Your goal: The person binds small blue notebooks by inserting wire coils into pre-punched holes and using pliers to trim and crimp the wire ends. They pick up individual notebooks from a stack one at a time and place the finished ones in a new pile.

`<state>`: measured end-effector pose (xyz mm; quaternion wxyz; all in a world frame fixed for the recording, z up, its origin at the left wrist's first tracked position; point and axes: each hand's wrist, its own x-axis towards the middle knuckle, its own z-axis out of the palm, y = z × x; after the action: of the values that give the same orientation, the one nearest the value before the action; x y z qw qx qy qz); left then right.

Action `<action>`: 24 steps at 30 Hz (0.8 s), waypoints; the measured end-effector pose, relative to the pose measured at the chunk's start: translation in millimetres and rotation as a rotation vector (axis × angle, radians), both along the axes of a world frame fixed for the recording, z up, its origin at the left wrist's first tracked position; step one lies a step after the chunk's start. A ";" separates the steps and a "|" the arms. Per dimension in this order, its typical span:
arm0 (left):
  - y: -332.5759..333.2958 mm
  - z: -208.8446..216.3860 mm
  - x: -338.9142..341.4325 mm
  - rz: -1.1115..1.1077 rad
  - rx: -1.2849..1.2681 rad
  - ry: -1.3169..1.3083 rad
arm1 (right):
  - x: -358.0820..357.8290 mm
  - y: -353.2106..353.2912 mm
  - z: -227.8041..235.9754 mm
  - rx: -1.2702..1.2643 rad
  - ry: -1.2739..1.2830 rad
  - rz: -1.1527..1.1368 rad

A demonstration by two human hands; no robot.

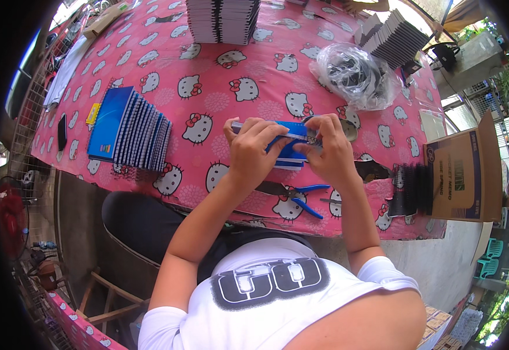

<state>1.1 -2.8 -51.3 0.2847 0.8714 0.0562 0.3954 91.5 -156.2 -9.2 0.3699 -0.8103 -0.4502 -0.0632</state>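
The blue notebook [293,127] lies long edge crosswise, pinched by the left hand [253,153] and the right hand [333,150], its visible coil [312,140] beside the right grip.

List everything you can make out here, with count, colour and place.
Cartoon-print tablecloth: 1, pink, under everything
Held spiral notebook: 1, blue, between both hands
Notebooks beneath: count unclear, blue, below the hands
Neat spiral-notebook pile: 1, blue, table's left
Tall notebook stack: 1, dark and white, far edge
Leaning notebook stack: 1, dark and white, far right
Plastic bag: 1, clear, dark contents, right of centre
Plier-like tool: 1, blue handles, near edge
Rectangular cardboard box: 1, brown, right edge
Coils: count unclear, black, beside box
Flat phone-like object: 1, black, left edge
Plastic chairs: count unclear, green, background right
Left hand: 1, bare, gripping held notebook
Right hand: 1, bare, at notebook's coil
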 end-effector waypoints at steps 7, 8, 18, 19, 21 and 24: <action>2.2 3.1 -2.9 0.008 0.009 0.003 | -1.5 3.2 -5.5 0.032 0.005 0.021; 1.9 2.4 -2.8 0.011 0.030 0.001 | -3.7 3.9 -5.1 0.038 0.024 0.004; 4.9 3.2 -2.4 -0.079 0.034 -0.061 | 65.6 -36.8 -14.1 -0.150 0.089 -0.089; 5.9 4.7 -0.1 -0.084 0.030 -0.071 | 89.6 -54.7 -24.5 -0.242 -0.035 -0.149; 6.8 7.0 6.5 -0.100 0.016 -0.083 | 113.4 -80.6 -64.2 -0.370 -0.052 -0.094; 3.9 6.2 13.5 -0.119 -0.013 -0.055 | 128.5 -96.3 -108.2 -0.460 -0.140 -0.065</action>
<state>14.5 1.1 -45.2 0.3149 0.8602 -0.0011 0.4012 220.0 -252.5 -117.4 0.1413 -0.8808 -0.4511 -0.0268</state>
